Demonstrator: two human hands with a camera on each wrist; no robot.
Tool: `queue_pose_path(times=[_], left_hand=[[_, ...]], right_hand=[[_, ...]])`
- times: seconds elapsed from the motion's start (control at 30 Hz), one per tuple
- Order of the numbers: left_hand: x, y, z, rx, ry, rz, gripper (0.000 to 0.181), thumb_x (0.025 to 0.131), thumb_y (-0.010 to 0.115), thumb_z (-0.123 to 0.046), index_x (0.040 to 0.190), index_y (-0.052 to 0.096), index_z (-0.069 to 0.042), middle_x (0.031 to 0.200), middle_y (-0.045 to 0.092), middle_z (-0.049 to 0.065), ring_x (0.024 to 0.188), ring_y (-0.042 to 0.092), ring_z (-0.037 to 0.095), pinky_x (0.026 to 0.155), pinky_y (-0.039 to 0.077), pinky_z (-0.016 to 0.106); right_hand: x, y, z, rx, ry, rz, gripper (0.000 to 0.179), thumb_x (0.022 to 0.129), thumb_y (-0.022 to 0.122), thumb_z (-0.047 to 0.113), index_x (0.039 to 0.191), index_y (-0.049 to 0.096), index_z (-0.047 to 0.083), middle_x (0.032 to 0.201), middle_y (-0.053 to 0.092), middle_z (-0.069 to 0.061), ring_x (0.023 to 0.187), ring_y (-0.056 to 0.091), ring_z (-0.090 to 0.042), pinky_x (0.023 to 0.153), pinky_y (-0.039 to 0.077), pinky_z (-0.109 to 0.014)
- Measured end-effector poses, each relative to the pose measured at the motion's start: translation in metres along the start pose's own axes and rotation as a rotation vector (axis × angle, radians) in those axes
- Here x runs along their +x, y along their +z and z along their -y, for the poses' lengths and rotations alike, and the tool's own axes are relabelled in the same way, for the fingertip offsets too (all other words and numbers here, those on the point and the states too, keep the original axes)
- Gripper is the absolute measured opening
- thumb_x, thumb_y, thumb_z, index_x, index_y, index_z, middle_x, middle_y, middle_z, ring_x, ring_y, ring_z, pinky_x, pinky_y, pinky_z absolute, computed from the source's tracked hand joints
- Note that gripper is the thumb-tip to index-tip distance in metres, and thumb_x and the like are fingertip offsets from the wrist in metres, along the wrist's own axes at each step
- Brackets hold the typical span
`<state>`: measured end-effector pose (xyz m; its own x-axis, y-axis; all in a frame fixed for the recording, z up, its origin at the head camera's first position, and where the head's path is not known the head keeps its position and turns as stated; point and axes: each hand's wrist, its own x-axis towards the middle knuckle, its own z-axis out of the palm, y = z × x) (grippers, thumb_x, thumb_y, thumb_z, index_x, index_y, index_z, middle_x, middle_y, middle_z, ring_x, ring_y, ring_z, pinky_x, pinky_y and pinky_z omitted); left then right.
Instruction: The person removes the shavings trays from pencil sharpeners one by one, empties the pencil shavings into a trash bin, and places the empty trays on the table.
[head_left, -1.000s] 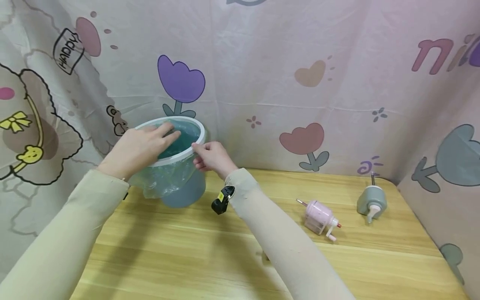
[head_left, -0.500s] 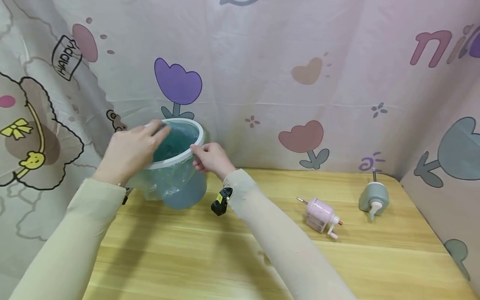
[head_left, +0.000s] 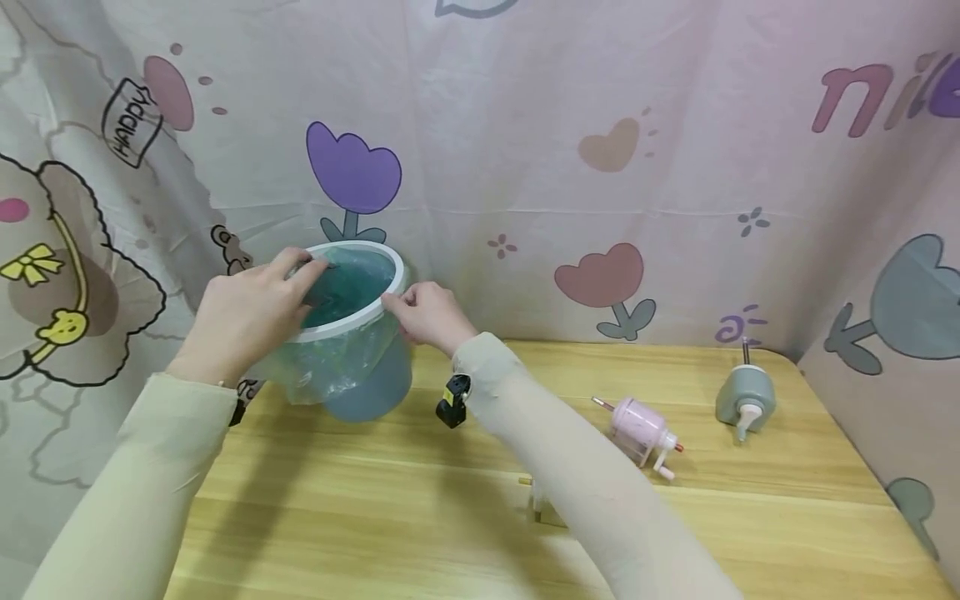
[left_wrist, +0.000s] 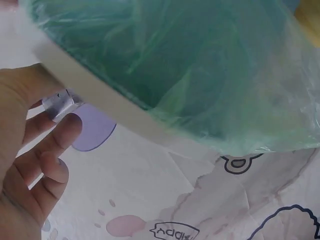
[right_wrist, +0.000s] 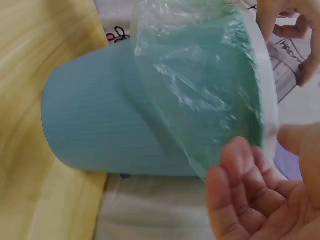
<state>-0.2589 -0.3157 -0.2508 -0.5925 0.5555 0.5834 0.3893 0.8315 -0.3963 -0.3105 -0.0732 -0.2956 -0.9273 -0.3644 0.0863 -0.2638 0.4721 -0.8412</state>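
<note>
A blue trash bin (head_left: 367,392) with a white rim ring and a translucent green bag (head_left: 322,367) folded over it stands at the left of the table. My right hand (head_left: 431,315) pinches its near right rim, thumb on the ring; in the right wrist view the other fingers lie curled beside the bag. Over the left side of the opening is my left hand (head_left: 251,308). It holds a small clear plastic box-like piece (left_wrist: 61,106) between thumb and fingers, mostly hidden by the hand in the head view. The piece's contents cannot be made out.
A pink hand-crank pencil sharpener (head_left: 639,429) and a grey-green one (head_left: 746,400) stand on the wooden table (head_left: 360,517) at the right. Another small item (head_left: 546,504) is partly hidden behind my right forearm. A printed curtain (head_left: 480,150) hangs behind.
My left hand has drawn back left and slightly down from over the bin's opening, its fingers closer together. The right hand stays on the rim. More of the item behind the forearm shows.
</note>
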Motion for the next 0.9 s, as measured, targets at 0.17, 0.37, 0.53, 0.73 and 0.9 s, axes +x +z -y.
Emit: queue_pose_path(times=[0.17, 0.37, 0.53, 0.73, 0.9], left_hand=[[0.000, -0.009, -0.005, -0.031, -0.057, -0.059, 0.066, 0.078, 0.094, -0.009, 0.139, 0.067, -0.007, 0.127, 0.069, 0.019, 0.065, 0.071, 0.040, 0.043, 0.052, 0.059], [0.002, -0.016, -0.015, -0.107, -0.164, -0.158, 0.065, 0.080, 0.092, -0.015, 0.139, 0.066, -0.009, 0.130, 0.068, 0.018, 0.052, 0.060, 0.037, 0.040, 0.047, 0.057], [0.004, -0.021, -0.031, -0.239, -0.240, -0.200, 0.067, 0.078, 0.096, -0.019, 0.139, 0.069, -0.011, 0.127, 0.070, 0.014, 0.062, 0.064, 0.026, 0.047, 0.048, 0.047], [0.011, -0.023, -0.048, -0.432, -0.307, -0.238, 0.066, 0.076, 0.099, -0.019, 0.136, 0.073, -0.012, 0.124, 0.074, 0.010, 0.069, 0.068, 0.019, 0.064, 0.044, 0.017], [0.016, -0.019, -0.062, -0.585, -0.292, -0.252, 0.065, 0.075, 0.100, -0.016, 0.134, 0.074, -0.011, 0.120, 0.076, 0.009, 0.066, 0.066, 0.014, 0.068, 0.042, 0.008]], right_hand=[[-0.010, -0.025, -0.004, -0.194, -0.085, 0.058, 0.029, 0.104, 0.069, 0.044, 0.097, 0.070, 0.015, 0.092, 0.074, 0.001, 0.085, 0.069, -0.013, 0.077, 0.055, -0.027], [-0.029, -0.061, -0.015, -0.361, -0.190, 0.119, 0.013, 0.099, 0.072, 0.026, 0.105, 0.068, 0.015, 0.105, 0.076, -0.002, 0.099, 0.069, -0.018, 0.092, 0.057, -0.034], [-0.049, -0.085, -0.025, -0.457, -0.219, 0.127, 0.019, 0.095, 0.072, 0.023, 0.112, 0.068, 0.016, 0.113, 0.075, -0.004, 0.107, 0.070, -0.020, 0.096, 0.059, -0.039], [-0.074, -0.111, -0.044, -0.479, -0.233, 0.109, 0.023, 0.093, 0.072, 0.019, 0.115, 0.068, 0.012, 0.116, 0.072, -0.008, 0.103, 0.072, -0.024, 0.095, 0.060, -0.042], [-0.095, -0.130, -0.061, -0.467, -0.224, 0.058, 0.025, 0.093, 0.072, 0.019, 0.117, 0.068, 0.012, 0.116, 0.071, -0.007, 0.106, 0.071, -0.027, 0.096, 0.059, -0.044]])
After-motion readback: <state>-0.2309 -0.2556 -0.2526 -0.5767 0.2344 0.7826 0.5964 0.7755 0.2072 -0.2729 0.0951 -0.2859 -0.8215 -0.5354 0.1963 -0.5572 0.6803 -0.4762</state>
